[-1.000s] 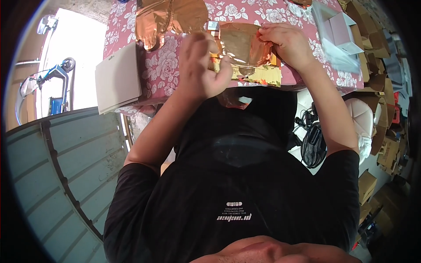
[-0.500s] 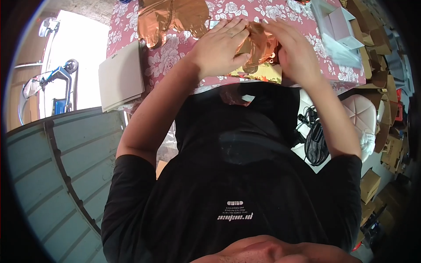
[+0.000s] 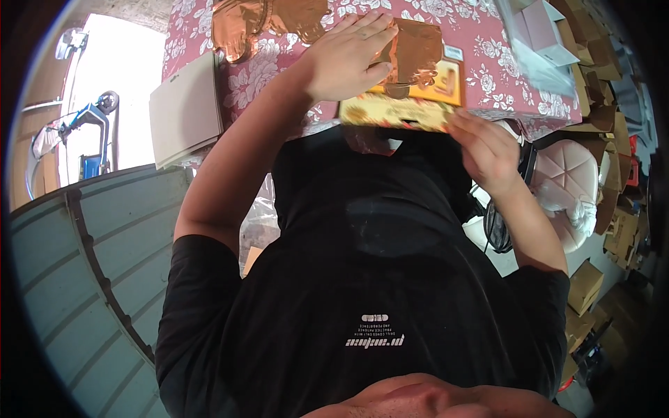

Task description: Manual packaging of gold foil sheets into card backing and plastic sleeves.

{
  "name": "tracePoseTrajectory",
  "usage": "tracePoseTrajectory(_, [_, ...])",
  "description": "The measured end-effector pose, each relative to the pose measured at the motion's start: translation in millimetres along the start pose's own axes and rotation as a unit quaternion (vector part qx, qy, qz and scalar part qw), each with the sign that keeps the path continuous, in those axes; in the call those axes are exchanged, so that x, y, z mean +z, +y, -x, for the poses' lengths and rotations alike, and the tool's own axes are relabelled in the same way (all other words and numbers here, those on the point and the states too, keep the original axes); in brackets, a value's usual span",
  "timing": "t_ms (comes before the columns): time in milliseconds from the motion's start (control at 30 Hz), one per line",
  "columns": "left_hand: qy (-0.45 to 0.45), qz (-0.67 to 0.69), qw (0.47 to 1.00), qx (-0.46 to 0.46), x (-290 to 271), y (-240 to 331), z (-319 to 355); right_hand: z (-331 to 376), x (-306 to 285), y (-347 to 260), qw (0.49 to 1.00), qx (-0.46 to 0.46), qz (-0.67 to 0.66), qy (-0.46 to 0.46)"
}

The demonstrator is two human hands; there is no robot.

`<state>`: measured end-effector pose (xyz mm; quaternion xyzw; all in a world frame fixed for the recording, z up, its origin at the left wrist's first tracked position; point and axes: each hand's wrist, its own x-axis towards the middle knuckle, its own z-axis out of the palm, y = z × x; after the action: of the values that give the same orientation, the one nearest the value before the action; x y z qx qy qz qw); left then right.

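On the flowered tablecloth, a flat copper-coloured foil balloon lies partly beneath my left hand. That hand rests flat with its fingers stretched out, covering the foil's left side. Under the foil's near edge is a yellow printed package, blurred, whose front strip reaches the table's near edge. My right hand has its fingers closed at the package's right front corner; the thumb is hidden. A second copper foil balloon lies at the far left, beyond my left forearm.
A stack of pale cardboard sheets sits at the table's left edge. White boxes and clear plastic stand at the far right. Beside me on the right is a white padded stool; open cardboard boxes pile up beyond it.
My right hand has left the foil and come down and nearer to the package's right corner. More of the yellow package shows. The foil under my left hand looks flatter.
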<state>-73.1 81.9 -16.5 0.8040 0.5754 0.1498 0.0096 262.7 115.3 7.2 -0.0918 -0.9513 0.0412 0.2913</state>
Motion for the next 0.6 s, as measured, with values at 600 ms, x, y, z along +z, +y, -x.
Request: tracePoseTrajectory(600, [-0.138,0.034,0.988,-0.064,-32,15,-3,-21,-10,72,0.980,0.093,0.150,0.088])
